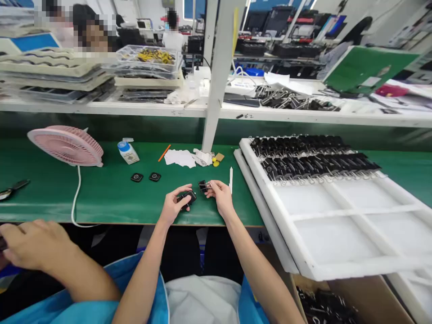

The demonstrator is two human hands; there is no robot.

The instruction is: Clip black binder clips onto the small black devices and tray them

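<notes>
My left hand [176, 204] is closed around a small black square device [189, 196] with a rounded, glossy face, just above the front part of the green mat. Close by on the right, my right hand [218, 193] pinches a black binder clip [203, 186] by its wire handles. The clip and the device are apart. Two similar black square pieces, one [137, 177] and another [155, 177], lie on the mat beyond my left hand. A white pen-like stick [231, 180] rests to the right of my right hand.
A white divided tray [303, 216] holds rows of clipped black pieces [313, 164] at right. Below it, a cardboard box [367, 292] contains binder clips. A pink fan [67, 145], a bottle [128, 152] and paper scraps [180, 158] stand behind. A co-worker's hand [37, 245] is at left.
</notes>
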